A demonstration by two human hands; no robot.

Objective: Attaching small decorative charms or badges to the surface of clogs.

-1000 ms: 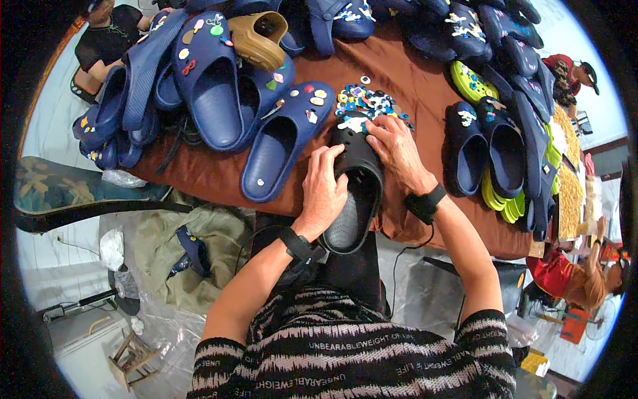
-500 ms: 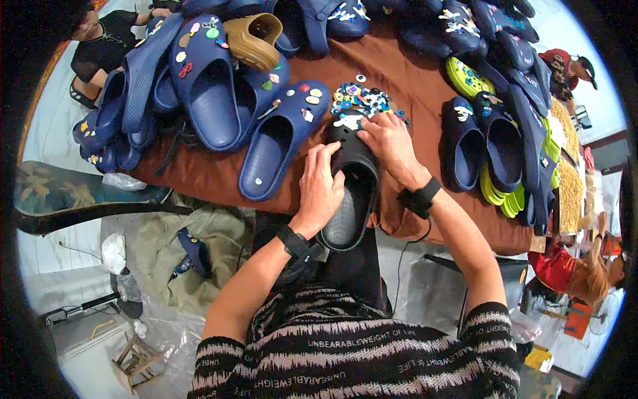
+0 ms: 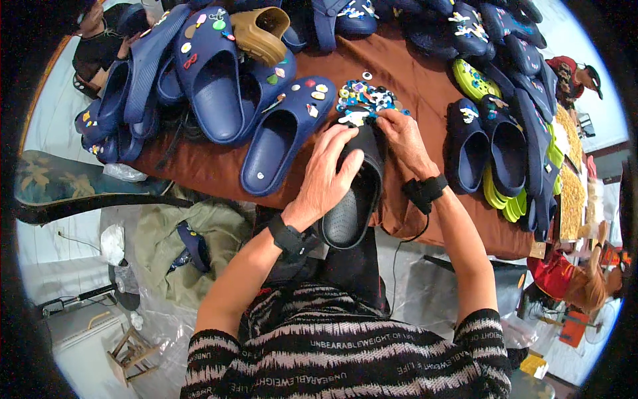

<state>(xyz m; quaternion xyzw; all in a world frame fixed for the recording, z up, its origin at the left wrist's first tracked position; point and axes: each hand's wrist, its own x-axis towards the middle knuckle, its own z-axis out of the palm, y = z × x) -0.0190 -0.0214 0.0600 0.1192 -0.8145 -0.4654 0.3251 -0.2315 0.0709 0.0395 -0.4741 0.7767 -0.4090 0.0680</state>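
Note:
A black clog stands at the table's near edge, its toe pointing toward a heap of small colourful shoe charms. My left hand is closed over the left side of its upper, fingers over the toe and thumb by the opening. Beside the toe's right side, my right hand has thumb and forefinger pinched together at the near edge of the heap. Whatever lies between those fingertips is too small to make out. White charms show just beyond the toe.
Navy slides with charms and a tan clog lie on the left of the brown cloth. Navy clogs and a lime-green clog crowd the right. Other people sit around the table.
My left hand has slid further over the clog's upper toward its toe. My right hand has shifted off the toe to the right, beside the charm heap.

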